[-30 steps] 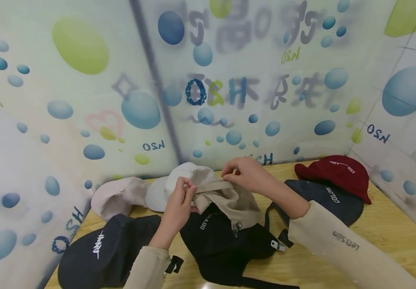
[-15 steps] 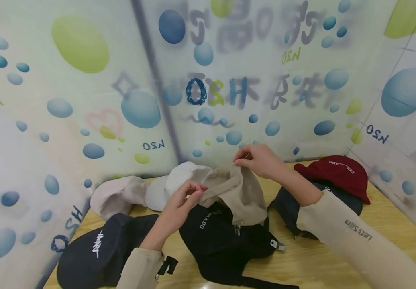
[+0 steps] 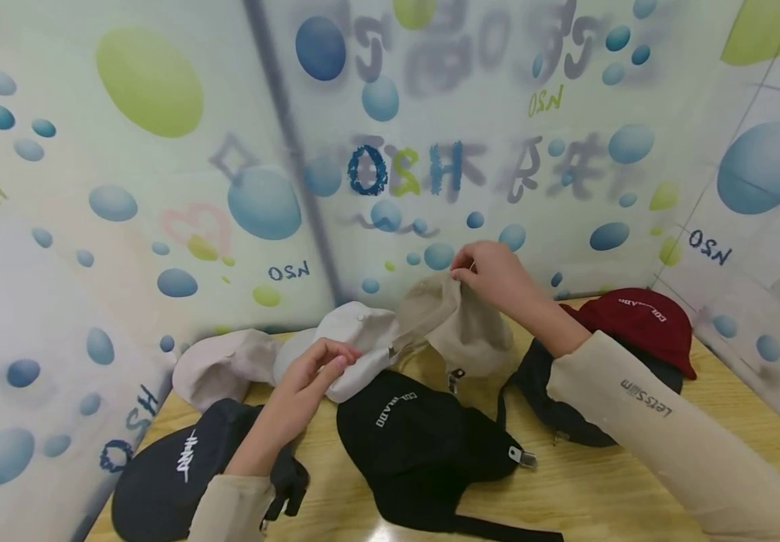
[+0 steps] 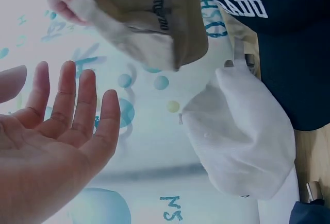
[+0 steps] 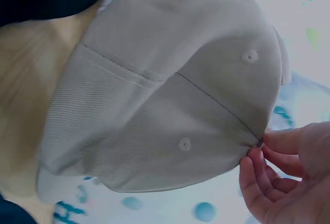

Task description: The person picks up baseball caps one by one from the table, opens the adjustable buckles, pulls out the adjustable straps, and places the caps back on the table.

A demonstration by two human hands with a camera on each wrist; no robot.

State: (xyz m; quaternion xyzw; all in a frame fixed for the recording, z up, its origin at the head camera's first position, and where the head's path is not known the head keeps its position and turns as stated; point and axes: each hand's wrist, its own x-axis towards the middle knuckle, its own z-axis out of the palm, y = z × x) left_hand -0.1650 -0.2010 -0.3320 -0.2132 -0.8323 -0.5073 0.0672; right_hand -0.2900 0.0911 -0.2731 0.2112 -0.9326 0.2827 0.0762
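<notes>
My right hand [image 3: 501, 278] pinches a beige cap [image 3: 481, 331] by the top of its crown. The cap hangs above the table, its metal buckle [image 3: 455, 376] dangling. In the right wrist view, thumb and fingertips grip the button end of the crown [image 5: 221, 110], where the seams meet. My left hand [image 3: 312, 376] holds nothing and hovers in front of a white cap [image 3: 359, 327]. In the left wrist view its fingers [image 4: 67, 90] are spread, palm showing, apart from the beige cap. Below the hands a black cap [image 3: 410, 429] with white lettering lies on the table.
A pale cap [image 3: 220, 369] lies by the back wall, left of the white one. A navy cap [image 3: 173, 467] is at the front left. At right, a dark red cap [image 3: 634, 324] rests on a dark blue cap [image 3: 566, 406]. A patterned curtain [image 3: 390, 248] backs the wooden table [image 3: 600, 489].
My right hand has lifted the beige cap up and away from the black cap, slightly rightward. My left hand has let go of the beige cap and drawn back to the left.
</notes>
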